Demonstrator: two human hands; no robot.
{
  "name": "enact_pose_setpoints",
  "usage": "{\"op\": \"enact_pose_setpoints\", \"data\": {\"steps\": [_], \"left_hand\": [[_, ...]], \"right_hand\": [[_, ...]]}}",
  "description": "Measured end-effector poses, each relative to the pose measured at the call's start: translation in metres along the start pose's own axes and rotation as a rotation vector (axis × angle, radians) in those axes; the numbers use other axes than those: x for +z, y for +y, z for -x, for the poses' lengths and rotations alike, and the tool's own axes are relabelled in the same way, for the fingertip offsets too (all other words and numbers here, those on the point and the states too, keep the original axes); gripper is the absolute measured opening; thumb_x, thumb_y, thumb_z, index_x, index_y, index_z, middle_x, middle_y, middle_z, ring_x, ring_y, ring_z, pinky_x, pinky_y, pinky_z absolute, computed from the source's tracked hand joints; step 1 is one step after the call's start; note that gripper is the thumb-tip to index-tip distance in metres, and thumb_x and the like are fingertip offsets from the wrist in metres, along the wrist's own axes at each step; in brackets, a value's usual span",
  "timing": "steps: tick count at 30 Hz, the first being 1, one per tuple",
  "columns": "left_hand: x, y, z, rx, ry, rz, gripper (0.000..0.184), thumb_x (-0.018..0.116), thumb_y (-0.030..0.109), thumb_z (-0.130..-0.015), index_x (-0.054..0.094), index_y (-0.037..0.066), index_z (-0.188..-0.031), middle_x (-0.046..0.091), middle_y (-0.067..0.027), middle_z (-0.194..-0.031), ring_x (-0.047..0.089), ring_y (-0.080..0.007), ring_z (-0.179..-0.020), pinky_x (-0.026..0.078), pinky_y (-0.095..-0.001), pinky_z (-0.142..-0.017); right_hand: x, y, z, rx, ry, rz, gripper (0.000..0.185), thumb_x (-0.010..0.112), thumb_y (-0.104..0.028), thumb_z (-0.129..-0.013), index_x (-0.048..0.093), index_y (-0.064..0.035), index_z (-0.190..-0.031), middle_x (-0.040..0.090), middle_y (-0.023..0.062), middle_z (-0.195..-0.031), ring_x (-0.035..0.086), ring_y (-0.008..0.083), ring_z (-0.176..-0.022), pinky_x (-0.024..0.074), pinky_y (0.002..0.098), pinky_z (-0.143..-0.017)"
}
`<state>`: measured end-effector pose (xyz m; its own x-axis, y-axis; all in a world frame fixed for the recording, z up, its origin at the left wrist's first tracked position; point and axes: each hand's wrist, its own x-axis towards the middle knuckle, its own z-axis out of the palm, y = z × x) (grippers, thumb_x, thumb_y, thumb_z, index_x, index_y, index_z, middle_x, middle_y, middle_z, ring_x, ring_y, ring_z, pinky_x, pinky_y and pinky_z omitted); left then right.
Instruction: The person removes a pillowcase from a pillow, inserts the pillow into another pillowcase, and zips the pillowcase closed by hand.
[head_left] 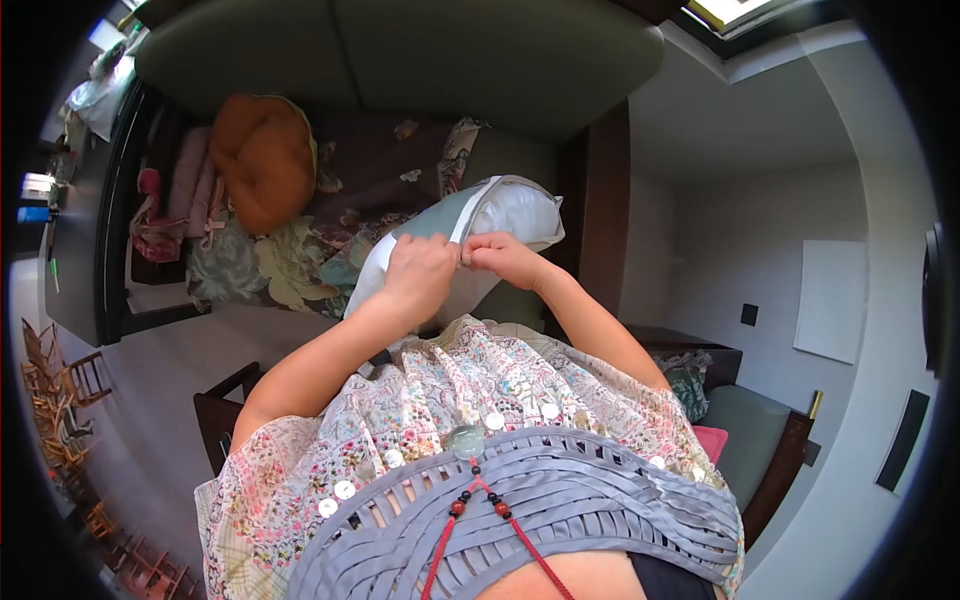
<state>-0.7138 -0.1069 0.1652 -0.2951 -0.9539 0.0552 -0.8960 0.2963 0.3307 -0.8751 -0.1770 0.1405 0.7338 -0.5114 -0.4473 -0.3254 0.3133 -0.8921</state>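
Observation:
In front of my body is a plump pillow (512, 212) with white filling showing at its far right end. Around it lies a grey-green and white pillow cover (432, 220), its pale edge strip running up from my fingers. My left hand (422, 268) is closed on the cover's edge, knuckles up. Right beside it, my right hand (502, 258) pinches the same edge, fingers curled in. The two hands nearly touch. Whether a zipper pull sits between the fingertips is hidden.
A sofa with a green backrest (480, 50) stretches ahead, covered by a dark floral cloth (370, 165). On it lie an orange cushion (262, 165) and a pink cushion (190, 180). Dark wood (600, 200) borders the sofa's right end. At far left stands a black cabinet (75, 220).

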Motion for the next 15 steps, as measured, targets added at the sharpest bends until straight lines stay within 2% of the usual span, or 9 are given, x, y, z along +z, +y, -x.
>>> {"op": "enact_pose_setpoints", "data": {"steps": [4,6,7,9,13,15], "left_hand": [[-0.004,-0.002,0.006,0.059,-0.002,0.028,0.009,0.059,0.013,-0.069,0.052,0.007,-0.069,0.053,-0.0072,-0.069,0.054,-0.0244,-0.064,0.038,-0.0366,-0.065],[-0.009,-0.002,0.007,0.046,-0.033,0.026,0.01,0.059,0.014,-0.07,0.052,0.007,-0.069,0.053,-0.0071,-0.068,0.054,-0.0248,-0.064,0.038,-0.0367,-0.065],[-0.011,-0.003,0.009,0.032,-0.022,0.024,0.01,0.059,0.014,-0.07,0.052,0.007,-0.069,0.053,-0.0073,-0.068,0.054,-0.0251,-0.064,0.038,-0.037,-0.064],[-0.018,-0.001,0.008,0.035,-0.021,0.017,0.011,0.059,0.014,-0.07,0.051,0.007,-0.069,0.053,-0.0074,-0.067,0.054,-0.0254,-0.064,0.039,-0.0372,-0.063],[-0.035,0.002,0.006,0.044,-0.017,0.067,0.011,0.058,0.014,-0.071,0.05,0.007,-0.069,0.053,-0.0071,-0.064,0.054,-0.0265,-0.062,0.039,-0.0378,-0.06],[-0.035,0.002,0.007,0.043,-0.034,0.094,0.011,0.058,0.014,-0.072,0.049,0.007,-0.07,0.052,-0.0071,-0.064,0.054,-0.0267,-0.061,0.039,-0.0379,-0.06]], "right_hand": [[0.002,0.007,-0.008,0.013,-0.066,0.014,0.013,0.048,-0.014,-0.072,0.05,-0.0032,-0.064,0.051,0.002,-0.062,0.048,0.0131,-0.059,0.0385,0.0294,-0.053],[0.012,-0.007,-0.006,-0.272,0.199,0.72,0.013,0.048,-0.014,-0.069,0.054,-0.0027,-0.066,0.057,0.0123,-0.068,0.055,0.0269,-0.063,0.0418,0.0379,-0.057],[0.015,-0.008,-0.005,-0.271,0.201,0.705,0.013,0.048,-0.014,-0.069,0.054,-0.0027,-0.066,0.057,0.0123,-0.068,0.055,0.0269,-0.063,0.0418,0.0379,-0.057],[0.018,-0.009,-0.002,-0.409,0.368,0.905,0.013,0.048,-0.012,-0.068,0.049,0.0004,-0.065,0.052,0.0186,-0.068,0.05,0.0348,-0.063,0.0399,0.0408,-0.056],[0.017,-0.009,0.006,-0.458,0.499,0.872,0.011,0.048,-0.01,-0.066,0.048,0.0,-0.063,0.052,0.0175,-0.067,0.05,0.0359,-0.064,0.0398,0.0417,-0.056],[0.018,-0.014,0.012,-0.331,0.456,0.689,0.01,0.048,-0.01,-0.066,0.048,0.0,-0.063,0.052,0.0187,-0.066,0.049,0.0367,-0.063,0.0396,0.0418,-0.057]]}}
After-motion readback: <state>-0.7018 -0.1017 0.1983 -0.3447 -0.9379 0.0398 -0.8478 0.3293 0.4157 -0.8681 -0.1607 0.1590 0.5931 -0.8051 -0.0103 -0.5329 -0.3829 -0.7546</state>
